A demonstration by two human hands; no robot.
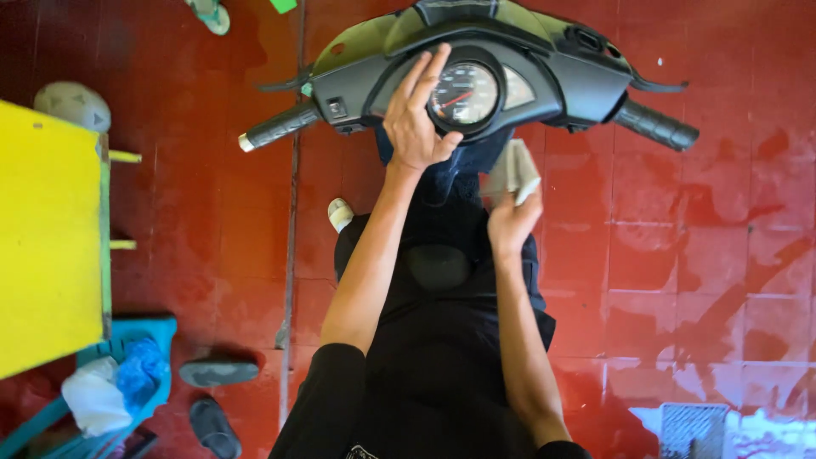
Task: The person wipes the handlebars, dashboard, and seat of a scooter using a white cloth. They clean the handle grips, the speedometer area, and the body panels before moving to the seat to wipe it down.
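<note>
Left hand (pixel 416 115) open, flat beside round glass speedometer dial (pixel 463 93); right hand (pixel 510 223) at five o'clock, clutching soft pale-grey folded cloth (pixel 515 170) — light, limp, probably best pinched by bunched middle.

Black short sleeves, black clothing, bare forearms, left hand (pixel 414 119), right hand (pixel 510 223).

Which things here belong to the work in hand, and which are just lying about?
In hand: left hand flat on the scooter dash beside the gauge; right hand holding a grey cloth.

Lying about: yellow table, sandals, rags on the blue stool, floor drain.
</note>
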